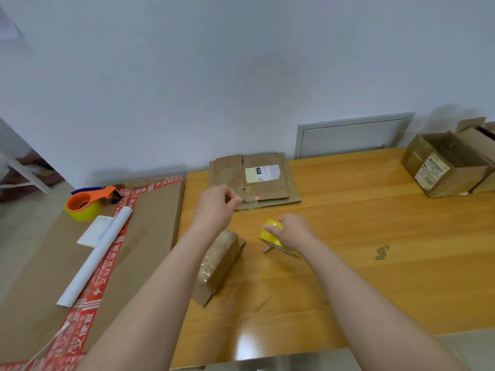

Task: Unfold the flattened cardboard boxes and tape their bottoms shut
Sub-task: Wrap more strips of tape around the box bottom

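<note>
A stack of flattened cardboard boxes (pixel 267 187) with a white label lies at the table's far edge by the wall. My left hand (pixel 218 203) pinches the stack's near-left corner. My right hand (pixel 296 231) rests on the table, holding a yellow tape roll (pixel 270 231), and a loose printed strip of tape (pixel 288 251) trails under the wrist. A small brown box (pixel 222 259) with glossy tape on one face lies on its side under my left forearm.
Several opened-up boxes (pixel 450 167) stand at the far right of the wooden table (pixel 375 263). To the left, a large cardboard carton (pixel 150 223) with red tape carries an orange tape dispenser (pixel 88 202), a white paper roll (pixel 96 258) and a notepad (pixel 93 231).
</note>
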